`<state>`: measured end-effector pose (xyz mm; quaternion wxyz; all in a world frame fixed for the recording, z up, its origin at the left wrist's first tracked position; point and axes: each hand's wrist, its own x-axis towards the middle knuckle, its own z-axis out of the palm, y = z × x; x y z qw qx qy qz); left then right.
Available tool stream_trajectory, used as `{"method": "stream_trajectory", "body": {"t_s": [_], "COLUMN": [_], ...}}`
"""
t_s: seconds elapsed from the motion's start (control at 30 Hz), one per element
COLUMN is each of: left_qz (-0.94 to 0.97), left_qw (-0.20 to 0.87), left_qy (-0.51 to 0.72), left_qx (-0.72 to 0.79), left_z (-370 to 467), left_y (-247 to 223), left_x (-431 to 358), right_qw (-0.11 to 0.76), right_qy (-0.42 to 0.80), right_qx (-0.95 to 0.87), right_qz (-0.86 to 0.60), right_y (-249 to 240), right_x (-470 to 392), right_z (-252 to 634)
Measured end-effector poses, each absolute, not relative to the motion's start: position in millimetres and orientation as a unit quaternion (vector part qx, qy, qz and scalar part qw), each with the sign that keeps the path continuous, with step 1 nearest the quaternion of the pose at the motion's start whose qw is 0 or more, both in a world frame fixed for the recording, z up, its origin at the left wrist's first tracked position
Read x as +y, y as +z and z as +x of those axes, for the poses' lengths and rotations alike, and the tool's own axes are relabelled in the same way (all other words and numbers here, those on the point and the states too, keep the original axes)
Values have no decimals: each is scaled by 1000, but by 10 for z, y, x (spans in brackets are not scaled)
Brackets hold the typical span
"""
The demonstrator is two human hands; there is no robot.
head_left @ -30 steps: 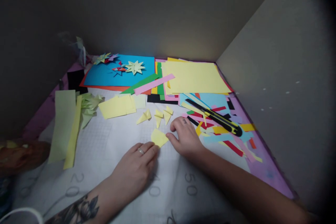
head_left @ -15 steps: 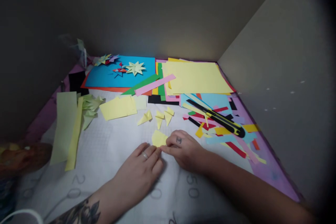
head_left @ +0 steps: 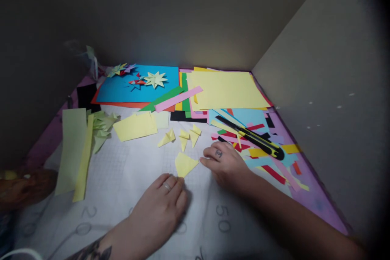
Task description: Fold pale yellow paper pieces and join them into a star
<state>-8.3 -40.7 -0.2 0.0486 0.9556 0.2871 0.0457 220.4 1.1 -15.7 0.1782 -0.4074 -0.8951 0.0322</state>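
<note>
A small piece of yellow paper (head_left: 185, 164) with angled edges lies on the white gridded sheet between my hands. My left hand (head_left: 163, 207) has its fingertips closed on the paper's lower corner. Close beside the right corner is my right hand (head_left: 227, 166), loosely curled, thumb and index finger a little apart with nothing seen between them. Just beyond the paper sit several folded yellow pieces, among them a left one (head_left: 167, 137) and a right one (head_left: 195, 134). Whatever lies under my left palm is hidden.
At right, a black and yellow utility knife (head_left: 251, 138) rests on scattered paper strips. Coloured sheets (head_left: 228, 89) and a blue sheet (head_left: 122, 89) bearing paper stars (head_left: 155, 79) lie by the back wall. Pale green paper (head_left: 70, 150) and a yellow strip (head_left: 83, 158) are at left.
My right hand has moved right, off the yellow paper, uncovering its right corner. My left hand has shifted slightly down and left and stays at the lower corner.
</note>
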Motion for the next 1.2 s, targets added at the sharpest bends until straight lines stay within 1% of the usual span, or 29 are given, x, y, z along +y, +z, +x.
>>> {"method": "stream_trajectory", "body": {"t_s": [0.1, 0.2, 0.3, 0.37, 0.43, 0.53, 0.63, 0.73, 0.93, 1.03, 1.2], "left_qz": [953, 942, 920, 913, 919, 942, 955, 954, 941, 928, 936], "left_qw": [67, 102, 152, 119, 69, 20, -5, 3, 47, 42, 30], "left_qy": [60, 93, 139, 169, 171, 136, 101, 92, 131, 148, 135], "left_qx": [290, 306, 333, 353, 348, 306, 279, 286, 309, 339, 324], "left_z": [-90, -140, -246, -322, -373, -383, -350, -323, -354, -390, -388], "left_y": [-20, -54, -83, -87, -72, -27, 6, 3, -66, -69, -19], "left_x": [-395, -339, -239, -176, -140, -133, -140, -126, -80, -71, -68], "right_qw": [203, 166, 135, 125, 123, 128, 130, 136, 136, 146, 150], "right_qy": [71, 123, 140, 144, 143, 140, 143, 143, 159, 169, 159], "right_qx": [-904, -924, -931, -931, -929, -929, -930, -928, -927, -922, -925], "right_qz": [-368, -322, -310, -313, -320, -319, -314, -315, -312, -317, -312], "right_y": [-112, -129, -193, -226, -237, -229, -226, -239, -261, -271, -301], "right_x": [-33, -109, -156, -164, -159, -148, -142, -140, -136, -133, -114], "right_z": [2186, 2116, 2068, 2062, 2067, 2072, 2072, 2080, 2104, 2108, 2114]}}
